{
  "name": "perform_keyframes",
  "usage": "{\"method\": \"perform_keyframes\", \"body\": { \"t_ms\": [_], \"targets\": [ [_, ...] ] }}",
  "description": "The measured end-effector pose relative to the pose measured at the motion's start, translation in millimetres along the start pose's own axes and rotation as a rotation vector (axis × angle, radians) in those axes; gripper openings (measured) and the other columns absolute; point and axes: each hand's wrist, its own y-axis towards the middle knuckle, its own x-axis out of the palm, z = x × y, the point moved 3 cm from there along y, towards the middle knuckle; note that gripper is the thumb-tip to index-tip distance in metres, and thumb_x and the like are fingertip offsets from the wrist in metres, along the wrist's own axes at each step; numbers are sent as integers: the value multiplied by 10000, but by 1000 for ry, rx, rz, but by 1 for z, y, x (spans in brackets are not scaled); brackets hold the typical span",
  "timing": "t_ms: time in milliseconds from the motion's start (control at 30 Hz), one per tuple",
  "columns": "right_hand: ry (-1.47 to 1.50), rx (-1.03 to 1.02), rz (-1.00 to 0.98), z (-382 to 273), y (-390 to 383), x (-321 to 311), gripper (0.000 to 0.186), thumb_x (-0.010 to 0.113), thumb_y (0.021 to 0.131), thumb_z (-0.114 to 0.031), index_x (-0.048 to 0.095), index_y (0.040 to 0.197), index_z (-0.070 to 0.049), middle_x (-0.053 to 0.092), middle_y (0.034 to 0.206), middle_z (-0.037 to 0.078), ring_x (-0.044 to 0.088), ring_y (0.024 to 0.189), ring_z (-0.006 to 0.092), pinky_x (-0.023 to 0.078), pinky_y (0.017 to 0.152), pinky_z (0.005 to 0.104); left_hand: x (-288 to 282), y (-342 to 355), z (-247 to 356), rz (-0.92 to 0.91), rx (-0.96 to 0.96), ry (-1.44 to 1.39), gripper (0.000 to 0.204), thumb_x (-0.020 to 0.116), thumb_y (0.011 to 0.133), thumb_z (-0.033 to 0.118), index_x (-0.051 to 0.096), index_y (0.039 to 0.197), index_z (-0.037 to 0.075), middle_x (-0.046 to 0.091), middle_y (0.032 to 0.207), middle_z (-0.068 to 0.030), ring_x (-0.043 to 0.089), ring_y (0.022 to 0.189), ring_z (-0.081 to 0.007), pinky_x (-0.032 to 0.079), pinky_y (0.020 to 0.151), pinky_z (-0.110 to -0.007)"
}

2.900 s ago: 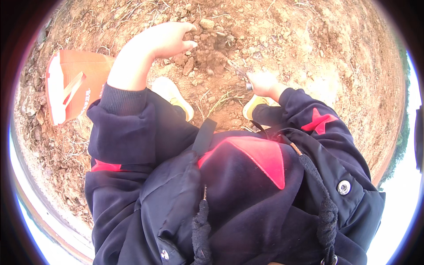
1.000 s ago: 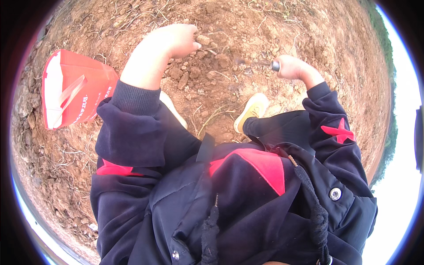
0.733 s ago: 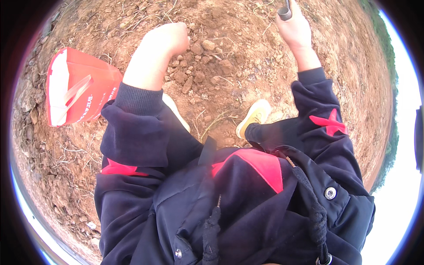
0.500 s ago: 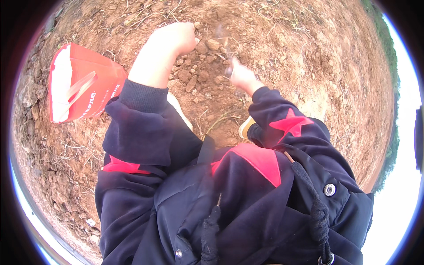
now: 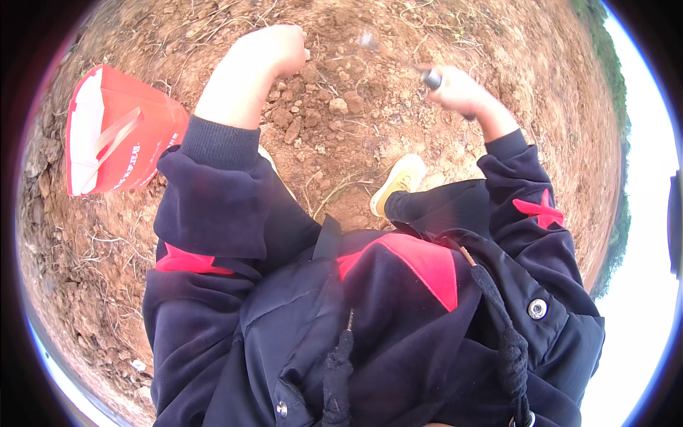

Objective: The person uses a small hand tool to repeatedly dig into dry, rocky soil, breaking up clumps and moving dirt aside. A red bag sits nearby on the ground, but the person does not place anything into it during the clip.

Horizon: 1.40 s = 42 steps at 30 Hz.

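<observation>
My left hand (image 5: 282,51) is closed at the upper left of the loosened soil. Its fingers are bent out of sight, so what they hold, if anything, is hidden. On the right, my right hand (image 5: 459,92) is wrapped round a hand tool (image 5: 431,79) with a short dark handle and a greyish front end. Motion smears its working end, and I cannot tell its kind. A faint grey blur (image 5: 367,40) hangs over the ground between the hands. Below them lie brown clods (image 5: 338,106) and crumbled earth.
An upright red bag (image 5: 142,132) with a white inside and pale handles stands on the ground left of my left forearm. My yellowish shoe (image 5: 398,181) is planted below the clods. Dry stalks (image 5: 341,183) and roots lie scattered over the reddish soil.
My right hand has swung up and right with the tool, away from the loosened soil. My left hand has shifted slightly up and left in the picture, still closed.
</observation>
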Motion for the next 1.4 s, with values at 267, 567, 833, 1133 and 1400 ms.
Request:
{"method": "perform_keyframes", "body": {
  "t_ms": [267, 567, 833, 1133, 1400],
  "targets": [
    [102, -96, 977, -62, 54, -47, 577, 603, 886, -272, 416, 1406, -103, 678, 833, 212, 648, 846, 426, 515, 717, 509, 6, 8, -21, 10, -17, 42, 446, 505, 932, 231, 515, 1346, 65, 622, 1224, -196, 594, 1148, -331, 452, 1009, -418],
    [-156, -38, -489, -25, 10, 248, 680, 502, 961, -304, 186, 1493, -20, 622, 1186, 230, 606, 1103, 355, 459, 913, 464, 19, 12, -32, 113, 58, 21, 493, 549, 934, 311, 504, 1351, 52, 614, 1237, -201, 592, 1155, -328, 458, 1004, -425],
    [-232, -207, -260, 5, -11, 125, 458, 525, 895, -241, 472, 1330, -109, 673, 1034, 190, 641, 983, 351, 502, 837, 439, 10, 9, -9, 105, 141, -8, 496, 563, 938, 337, 512, 1338, 49, 623, 1217, -210, 595, 1147, -340, 464, 989, -425],
    [63, -181, 441, -39, 23, 130, 668, 557, 925, -324, 241, 1497, -184, 677, 764, 94, 659, 654, 310, 535, 643, 425, 3, -3, 8, -32, 114, 99, 494, 564, 936, 335, 511, 1341, 57, 628, 1206, -213, 601, 1137, -340, 466, 984, -427],
    [-158, -189, -300, -18, -32, 208, 412, 579, 838, -213, 532, 1220, -69, 682, 965, 174, 657, 905, 367, 515, 778, 453, 8, -4, -3, 20, 112, 8, 499, 565, 940, 337, 501, 1356, 68, 624, 1224, -197, 593, 1157, -328, 464, 989, -421]
  ]
}}
